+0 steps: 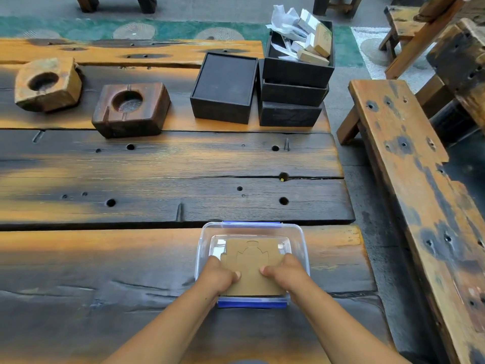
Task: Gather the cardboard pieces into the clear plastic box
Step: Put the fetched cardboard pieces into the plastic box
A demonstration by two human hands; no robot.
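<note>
While I am looking down over the tabletop (pixel 157 258), both of my hands are resting in the clear box (pixel 299 232) at its near edge. My left hand (pixel 219 275) is curling round the left side of the cardboard (pixel 253 258), and my right hand (pixel 284 271) is curling round its right side, thumbs pressing on top, so each grip is closing on the same tan piece. The cardboard is lying inside the box, its near edge reaching the blue clip (pixel 252 303); whether it is lying flat on the bottom I cannot tell. Farther back, an open black box (pixel 223 88) is sitting beside a stack of black boxes (pixel 291 101), the top one holding papers. Two wooden blocks (pixel 131 109) with round hollows are sitting to the left, well apart from my hands.
</note>
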